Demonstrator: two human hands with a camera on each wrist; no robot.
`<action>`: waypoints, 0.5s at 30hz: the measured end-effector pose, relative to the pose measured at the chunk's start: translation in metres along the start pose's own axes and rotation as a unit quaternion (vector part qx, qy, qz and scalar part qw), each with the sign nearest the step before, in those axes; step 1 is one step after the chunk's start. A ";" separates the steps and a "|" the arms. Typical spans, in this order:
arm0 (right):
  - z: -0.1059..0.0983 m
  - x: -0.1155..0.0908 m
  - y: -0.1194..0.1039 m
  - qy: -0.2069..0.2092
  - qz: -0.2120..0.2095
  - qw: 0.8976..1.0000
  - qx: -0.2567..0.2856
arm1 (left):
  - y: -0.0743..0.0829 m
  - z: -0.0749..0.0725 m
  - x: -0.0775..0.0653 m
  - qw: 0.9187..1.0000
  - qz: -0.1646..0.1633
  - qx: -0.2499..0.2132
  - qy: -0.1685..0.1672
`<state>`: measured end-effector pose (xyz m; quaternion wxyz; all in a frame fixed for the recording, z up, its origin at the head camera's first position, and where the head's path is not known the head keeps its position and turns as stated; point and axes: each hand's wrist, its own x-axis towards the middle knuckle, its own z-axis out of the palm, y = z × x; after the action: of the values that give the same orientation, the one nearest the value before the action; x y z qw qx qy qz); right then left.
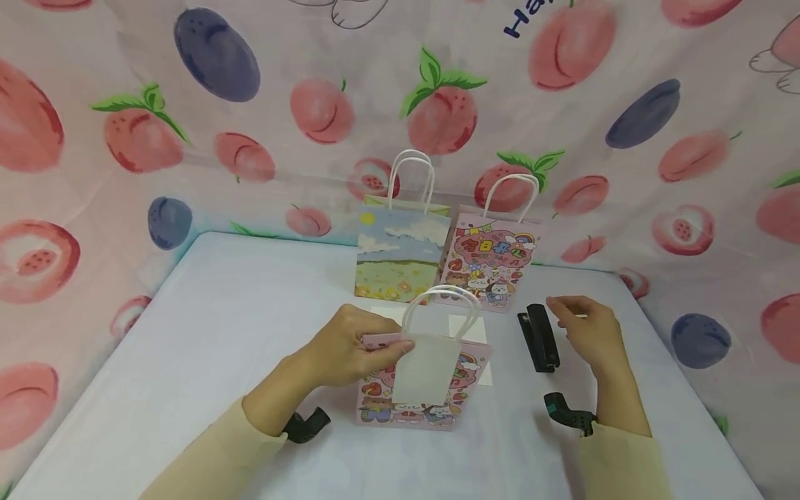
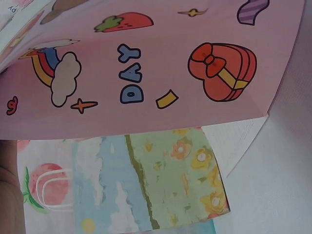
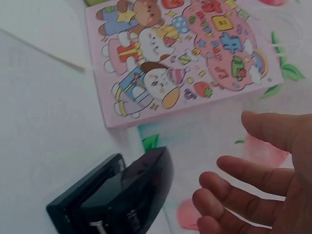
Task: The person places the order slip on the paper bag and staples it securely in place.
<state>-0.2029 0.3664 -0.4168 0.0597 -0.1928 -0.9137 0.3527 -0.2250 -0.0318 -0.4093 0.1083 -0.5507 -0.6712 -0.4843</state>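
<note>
My left hand [image 1: 353, 345] pinches the top edge of a pink cartoon-print paper gift bag [image 1: 375, 410], the thumb in front. A blank white card [image 1: 425, 371] hangs over the bag's front, its upper left corner under the thumb. Two white handles [image 1: 459, 292] loop up above the card. In the left wrist view the bag's pink side [image 2: 161, 73] shows close up, while most of the hand is hidden. A black stapler [image 1: 539, 338] lies on the table to the right. Just right of it hovers my right hand [image 1: 587, 330], fingers loosely bent and holding nothing.
At the back of the white table [image 1: 262, 298] stand a landscape-print gift bag [image 1: 400, 253] and another pink cartoon bag [image 1: 484, 260]. White cards [image 1: 465, 325] lie behind the held bag. A fruit-print cloth [image 1: 350, 55] hangs behind the table.
</note>
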 end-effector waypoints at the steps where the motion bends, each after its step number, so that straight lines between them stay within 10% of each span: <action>1: 0.001 0.002 0.002 -0.010 0.013 1.000 -0.007 | -0.001 0.000 0.000 1.000 0.000 -0.002 0.000; 15: 0.014 0.008 0.016 -0.055 0.056 0.996 -0.040 | 0.001 -0.001 0.000 1.000 -0.006 -0.002 -0.005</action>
<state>-0.2088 0.3717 -0.4384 -0.0187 -0.2262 -0.9167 0.3289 -0.2248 -0.0327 -0.4086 0.1011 -0.5496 -0.6739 -0.4832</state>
